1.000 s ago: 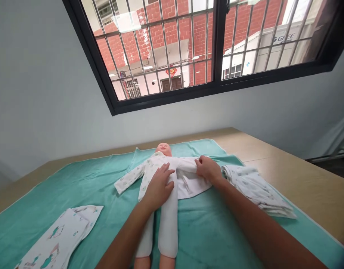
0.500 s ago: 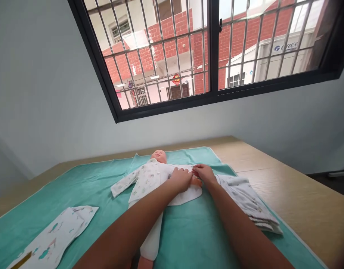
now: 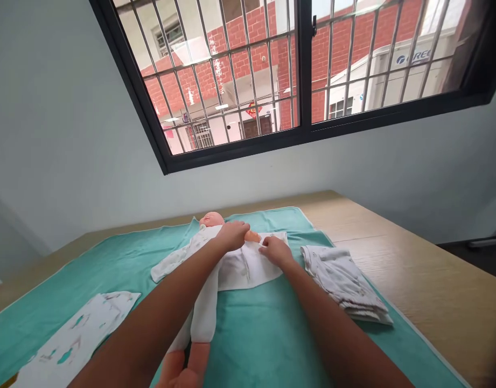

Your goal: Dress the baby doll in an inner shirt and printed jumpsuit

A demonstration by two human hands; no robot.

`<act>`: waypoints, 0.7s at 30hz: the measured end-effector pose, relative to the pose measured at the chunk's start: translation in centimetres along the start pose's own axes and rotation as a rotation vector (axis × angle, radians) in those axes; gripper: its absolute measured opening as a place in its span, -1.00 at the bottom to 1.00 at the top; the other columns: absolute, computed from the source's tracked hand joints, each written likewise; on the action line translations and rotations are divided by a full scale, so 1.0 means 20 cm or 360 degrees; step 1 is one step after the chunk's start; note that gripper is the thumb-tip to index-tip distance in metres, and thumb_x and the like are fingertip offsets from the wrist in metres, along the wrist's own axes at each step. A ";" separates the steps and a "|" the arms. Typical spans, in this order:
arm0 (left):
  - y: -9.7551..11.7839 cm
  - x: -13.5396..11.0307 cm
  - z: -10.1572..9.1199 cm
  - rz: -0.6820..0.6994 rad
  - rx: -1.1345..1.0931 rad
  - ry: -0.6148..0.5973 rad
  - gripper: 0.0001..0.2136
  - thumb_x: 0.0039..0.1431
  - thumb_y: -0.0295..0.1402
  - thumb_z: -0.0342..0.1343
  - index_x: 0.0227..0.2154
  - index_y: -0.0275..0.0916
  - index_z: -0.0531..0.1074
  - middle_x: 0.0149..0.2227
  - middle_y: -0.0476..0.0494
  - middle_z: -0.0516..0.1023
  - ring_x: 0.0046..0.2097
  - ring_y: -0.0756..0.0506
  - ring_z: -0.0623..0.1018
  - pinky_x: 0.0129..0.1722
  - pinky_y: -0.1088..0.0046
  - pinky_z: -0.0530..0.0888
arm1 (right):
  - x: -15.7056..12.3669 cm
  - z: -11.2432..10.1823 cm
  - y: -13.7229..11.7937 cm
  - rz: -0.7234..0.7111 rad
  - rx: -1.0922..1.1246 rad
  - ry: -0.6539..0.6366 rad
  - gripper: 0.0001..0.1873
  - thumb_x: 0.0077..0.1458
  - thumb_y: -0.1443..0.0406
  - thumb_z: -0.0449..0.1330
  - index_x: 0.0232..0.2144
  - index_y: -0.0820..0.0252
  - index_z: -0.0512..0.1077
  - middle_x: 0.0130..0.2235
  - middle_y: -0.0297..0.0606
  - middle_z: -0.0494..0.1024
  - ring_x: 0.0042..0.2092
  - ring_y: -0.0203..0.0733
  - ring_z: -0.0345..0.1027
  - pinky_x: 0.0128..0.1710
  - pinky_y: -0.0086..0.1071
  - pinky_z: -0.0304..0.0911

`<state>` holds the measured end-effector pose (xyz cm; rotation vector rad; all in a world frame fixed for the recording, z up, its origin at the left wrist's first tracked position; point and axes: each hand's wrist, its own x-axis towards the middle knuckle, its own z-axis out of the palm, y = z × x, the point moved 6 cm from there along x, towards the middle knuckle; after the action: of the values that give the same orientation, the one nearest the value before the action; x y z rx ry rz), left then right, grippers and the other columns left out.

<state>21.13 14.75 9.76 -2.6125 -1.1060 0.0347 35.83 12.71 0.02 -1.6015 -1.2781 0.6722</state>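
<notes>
A baby doll lies on its back, its head toward the wall. White trousers cover its legs, and its feet stick out bare. A white printed baby shirt covers its far-left sleeve side and spreads open to the right. My left hand is closed around the doll's bare arm, whose orange-pink hand pokes out past my fingers. Just right of that, my right hand pinches the shirt's fabric; its fingertips are partly hidden.
A teal cloth lies under everything on the wooden table. To the right rests a folded printed cloth. At lower left lies another white printed garment. A barred window is in the wall behind.
Both hands have moved left. The doll's arm now shows outside the shirt, held by my left hand, and the shirt's right part lies flatter. The doll has shifted left in view.
</notes>
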 end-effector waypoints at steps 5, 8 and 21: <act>0.00 0.02 0.06 -0.0032 0.0002 -0.0051 -0.85 0.08 -0.50 0.02 -0.27 -0.20 0.37 -0.24 -0.18 0.49 -0.18 -0.18 0.47 -0.24 0.33 0.34 | 0.02 -0.05 -0.02 0.0027 0.0442 0.0027 -0.83 -0.12 0.19 0.18 -0.56 0.15 0.30 -0.50 -0.36 0.37 -0.36 -0.20 0.26 -0.37 -0.38 0.09; 0.00 0.03 0.07 -0.0061 0.0013 -0.0060 -0.86 0.07 -0.44 0.08 -0.26 -0.21 0.38 -0.22 -0.20 0.50 -0.15 -0.21 0.47 -0.20 0.30 0.33 | 0.03 -0.10 -0.03 0.0088 0.0809 0.0019 -0.73 -0.06 0.07 0.12 -0.49 0.13 0.23 -0.53 -0.40 0.32 -0.45 -0.25 0.22 -0.44 -0.39 0.14; 0.03 0.03 0.09 -0.0219 0.0011 -0.0135 -0.79 0.03 -0.43 0.20 -0.24 -0.26 0.39 -0.17 -0.26 0.51 -0.06 -0.24 0.47 -0.05 0.24 0.29 | -0.02 -0.11 -0.17 0.0091 0.1838 -0.0294 -0.55 -0.16 0.00 0.35 -0.42 0.12 0.25 -0.52 -0.46 0.33 -0.48 -0.28 0.30 -0.42 -0.39 0.24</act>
<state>21.71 15.22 8.02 -2.5429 -1.3098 0.1198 36.16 11.62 3.99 -0.6195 -0.6890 1.3004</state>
